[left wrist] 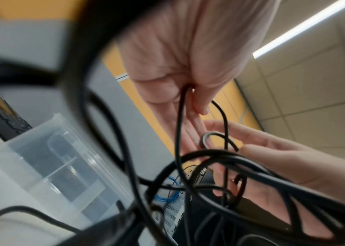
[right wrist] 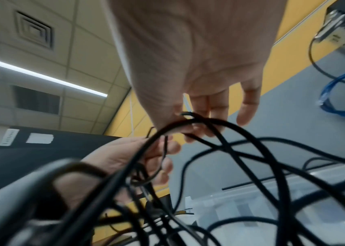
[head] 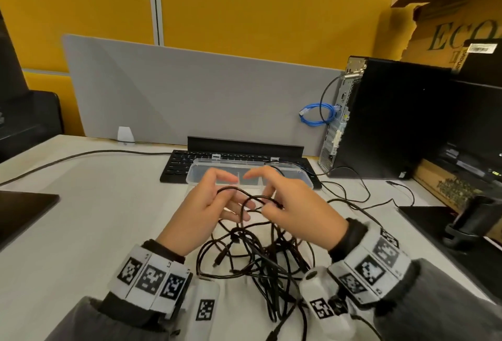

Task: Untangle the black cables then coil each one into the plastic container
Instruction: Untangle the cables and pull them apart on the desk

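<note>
Head view: the left hand (head: 202, 206) and right hand (head: 296, 204) are raised over the desk (head: 81, 218), each with fingers curled round a loop of the tangled black cables (head: 258, 256), whose bulk lies on the desk below. The clear plastic container (head: 198, 175) sits just beyond, before the keyboard (head: 176, 164).
Left wrist view: only here, one cable strand is seen pinched between thumb and fingers (left wrist: 201, 106).
Right wrist view: only here, the thumb and forefinger nip a bunch of loops; the other fingers (right wrist: 249, 103) hang loosely open.
</note>
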A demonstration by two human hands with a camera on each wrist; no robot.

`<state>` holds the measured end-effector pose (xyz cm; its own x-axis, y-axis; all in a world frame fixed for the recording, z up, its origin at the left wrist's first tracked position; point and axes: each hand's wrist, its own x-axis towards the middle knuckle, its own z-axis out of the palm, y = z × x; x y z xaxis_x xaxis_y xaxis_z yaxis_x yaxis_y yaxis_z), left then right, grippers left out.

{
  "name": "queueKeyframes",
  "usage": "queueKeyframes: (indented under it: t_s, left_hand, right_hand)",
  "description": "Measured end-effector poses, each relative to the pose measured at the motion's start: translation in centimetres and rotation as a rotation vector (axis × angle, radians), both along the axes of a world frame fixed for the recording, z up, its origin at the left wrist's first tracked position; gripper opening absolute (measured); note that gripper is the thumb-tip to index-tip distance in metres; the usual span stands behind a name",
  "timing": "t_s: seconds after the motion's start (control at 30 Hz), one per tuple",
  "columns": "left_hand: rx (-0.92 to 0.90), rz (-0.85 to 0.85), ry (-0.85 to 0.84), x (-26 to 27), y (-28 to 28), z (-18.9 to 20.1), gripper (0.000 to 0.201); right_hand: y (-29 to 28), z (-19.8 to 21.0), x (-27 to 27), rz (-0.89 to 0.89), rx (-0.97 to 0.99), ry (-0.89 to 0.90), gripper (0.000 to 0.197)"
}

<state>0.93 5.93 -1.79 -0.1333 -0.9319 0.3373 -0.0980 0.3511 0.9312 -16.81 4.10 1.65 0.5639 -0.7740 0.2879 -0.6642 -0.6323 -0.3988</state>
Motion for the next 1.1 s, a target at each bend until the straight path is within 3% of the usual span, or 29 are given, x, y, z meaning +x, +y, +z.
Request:
queueKeyframes:
  t_s: [0.13,0.23,0.33,0.4,0.53,0.63,0.7,0.73,0.8,0.87,0.97,1.03,1.1]
  left_hand:
    - [-0.006,0.015,-0.054,0.6,-0.1,0.4,0.016]
    - [0.075,-0.122,-0.008,0.9,0.2,0.7,0.016]
    - [0.07,-0.259,0.045,1.3,0.7,1.1,0.015]
    - [-0.004,-0.231,0.228,1.9,0.7,1.4,0.021]
    - [-0.093,-0.1,0.872,4.6,0.3,2.4,0.026]
    - [-0.012,0.068,0.988,6.2,-0.4,2.2,0.042]
    - [0.068,0.207,0.862,5.7,-1.1,1.7,0.035]
    - [0.065,0.311,0.713,5.1,-1.4,1.4,0.03]
    - [-0.032,0.559,0.243,4.0,-1.8,1.1,0.023]
    - [-0.177,0.658,-0.194,2.2,-1.2,1.9,0.027]
    - [-0.298,0.388,-0.501,-2.5,0.8,4.5,0.056]
    - [-0.24,0.211,-0.681,-6.0,1.6,5.9,0.054]
    - [-0.224,0.127,-0.786,-8.0,1.5,6.6,0.038]
  right_hand:
    - [-0.8,-0.1,-1.4,0.213,0.284,-0.108,0.049]
    - [-0.4,-0.1,-1.9,0.295,0.503,-0.189,0.036]
    - [0.1,0.0,-1.8,0.344,0.515,-0.172,0.029]
    - [0.2,0.1,-2.3,0.296,0.435,-0.084,0.033]
    - [-1.7,0.4,-6.7,-0.018,0.304,0.246,0.036]
    - [-2.7,0.2,-10.1,-0.24,0.252,0.322,0.038]
    - [-2.5,0.0,-10.7,-0.344,0.12,0.265,0.039]
    - [-2.2,0.0,-10.6,-0.385,0.047,0.269,0.041]
    - [-1.4,-0.1,-10.0,-0.438,-0.128,0.335,0.043]
    - [-0.9,0.2,-9.0,-0.42,-0.271,0.361,0.044]
    - [-0.9,0.5,-7.2,-0.345,-0.346,0.262,0.053]
    - [-0.9,0.5,-6.1,-0.3,-0.465,0.231,0.051]
    - [-0.7,0.6,-5.5,-0.273,-0.572,0.165,0.046]
